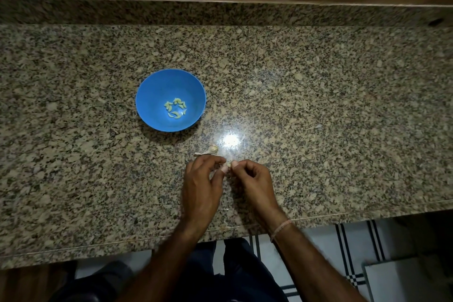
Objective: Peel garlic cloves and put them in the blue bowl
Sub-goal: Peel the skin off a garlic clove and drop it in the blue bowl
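Round blue plastic bowl [157, 86], left of centre on a speckled granite table [318, 105], holds several pale peeled garlic cloves [175, 108]. Lower centre, left hand [201, 186] and right hand [253, 181] pinch one small clove [226, 167] between curled fingers, seemingly mid-peel. A papery garlic piece [211, 150] lies just above them.

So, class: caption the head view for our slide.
Left hand and right hand pinch a clove; peeled cloves lie in the bowl.

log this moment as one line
stage peeling | left hand and right hand pinch garlic clove | peeled cloves in blue bowl
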Motion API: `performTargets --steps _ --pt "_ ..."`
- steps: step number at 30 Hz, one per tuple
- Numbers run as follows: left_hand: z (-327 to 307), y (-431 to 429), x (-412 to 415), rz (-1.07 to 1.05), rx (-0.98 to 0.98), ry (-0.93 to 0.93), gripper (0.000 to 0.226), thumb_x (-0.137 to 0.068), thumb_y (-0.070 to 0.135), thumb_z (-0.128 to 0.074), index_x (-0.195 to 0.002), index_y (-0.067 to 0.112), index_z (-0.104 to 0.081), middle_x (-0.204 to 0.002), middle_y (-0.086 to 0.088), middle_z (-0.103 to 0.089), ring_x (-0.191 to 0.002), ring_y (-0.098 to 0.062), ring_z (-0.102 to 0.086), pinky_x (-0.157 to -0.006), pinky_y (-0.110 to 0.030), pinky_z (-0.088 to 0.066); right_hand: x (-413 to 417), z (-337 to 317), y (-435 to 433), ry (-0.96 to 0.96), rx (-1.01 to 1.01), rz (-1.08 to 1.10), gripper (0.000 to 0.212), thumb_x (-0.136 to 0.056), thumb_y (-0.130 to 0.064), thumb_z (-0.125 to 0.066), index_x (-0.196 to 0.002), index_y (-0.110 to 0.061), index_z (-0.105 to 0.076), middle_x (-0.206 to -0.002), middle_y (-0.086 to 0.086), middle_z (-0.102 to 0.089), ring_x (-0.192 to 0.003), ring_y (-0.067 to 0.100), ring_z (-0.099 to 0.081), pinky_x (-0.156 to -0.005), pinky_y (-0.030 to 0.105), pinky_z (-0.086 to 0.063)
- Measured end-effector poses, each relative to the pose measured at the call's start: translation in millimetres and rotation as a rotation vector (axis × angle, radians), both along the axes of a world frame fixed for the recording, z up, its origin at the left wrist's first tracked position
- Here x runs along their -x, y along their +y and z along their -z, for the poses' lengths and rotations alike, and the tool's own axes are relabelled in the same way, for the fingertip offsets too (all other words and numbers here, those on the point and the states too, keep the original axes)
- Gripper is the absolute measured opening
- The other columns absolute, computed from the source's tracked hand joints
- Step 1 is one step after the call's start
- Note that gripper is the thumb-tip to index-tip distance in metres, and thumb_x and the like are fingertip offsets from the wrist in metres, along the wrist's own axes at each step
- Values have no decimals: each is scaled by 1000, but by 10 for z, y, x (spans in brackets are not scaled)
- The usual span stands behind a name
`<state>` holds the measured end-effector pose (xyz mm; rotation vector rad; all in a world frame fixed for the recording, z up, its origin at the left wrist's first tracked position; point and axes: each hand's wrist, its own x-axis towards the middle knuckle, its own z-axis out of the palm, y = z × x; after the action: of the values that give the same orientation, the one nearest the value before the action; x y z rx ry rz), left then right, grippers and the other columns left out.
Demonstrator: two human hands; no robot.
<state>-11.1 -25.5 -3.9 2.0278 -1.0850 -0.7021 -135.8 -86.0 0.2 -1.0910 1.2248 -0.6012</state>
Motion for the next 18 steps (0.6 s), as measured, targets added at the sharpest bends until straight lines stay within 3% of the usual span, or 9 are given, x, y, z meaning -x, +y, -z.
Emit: performTargets --steps 3,6,8,10,12,15,18 --pt "-24 -23 -8 25 49 0 6 -96 28 -70 -100 30 -74 -106 18 -65 -108 -9 -50 -82 -32 -48 12 19 -15 31 34 -52 29 -102 -27 -66 -87 -5 -75 -85 19 -73 -81 19 -67 -82 43 -56" --pt "-25 -16 -50 9 51 -54 1 -95 28 -72 -95 28 -73 -101 18 -65 -102 -10 -50 -79 -37 -48 -5 -10 -14 44 30 -51 33 -105 -28 -61 -87 -4 -75 -79 8 -73 -74 9 -64 -73 27 -52" --pt "-10 44 -129 -42 27 -131 1 -94 30 -72 -95 30 -71 -100 19 -63 -101 -9 -46 -81 -37 -42 19 17 -37 125 105 -34 29 -104 -27 -63 -83 -9 -73 -73 -3 -69 -70 6 -62 -70 24 -51" --pt "52 142 -268 -123 -34 -201 6 -92 31 -74 -95 32 -69 -101 17 -61 -103 -10 -44 -85 -37 -36 66 53 -78 226 190 -45 15 -100 -20 -68 -87 -15 -73 -80 -8 -72 -77 4 -67 -75 20 -53" --pt "151 227 -414 -170 -78 -234 12 -90 27 -77 -95 33 -67 -101 13 -61 -104 -15 -46 -88 -43 -41 111 71 -112 271 211 -60 8 -97 -13 -70 -94 -18 -75 -88 -9 -75 -86 -1 -69 -80 14 -54" --pt "204 288 -455 -180 -76 -274 21 -87 23 -80 -103 26 -66 -105 5 -59 -105 -21 -47 -87 -49 -47 155 74 -128 270 209 -48 12 -96 -8 -69 -96 -19 -75 -92 -7 -76 -90 2 -70 -85 22 -57" --pt "122 250 -248 -49 0 -286 27 -89 23 -79 -111 20 -64 -108 3 -58 -104 -19 -48 -84 -39 -46 219 113 -116 286 221 -44 14 -96 -7 -68 -98 -19 -74 -95 -6 -75 -94 8 -71 -88 32 -61"
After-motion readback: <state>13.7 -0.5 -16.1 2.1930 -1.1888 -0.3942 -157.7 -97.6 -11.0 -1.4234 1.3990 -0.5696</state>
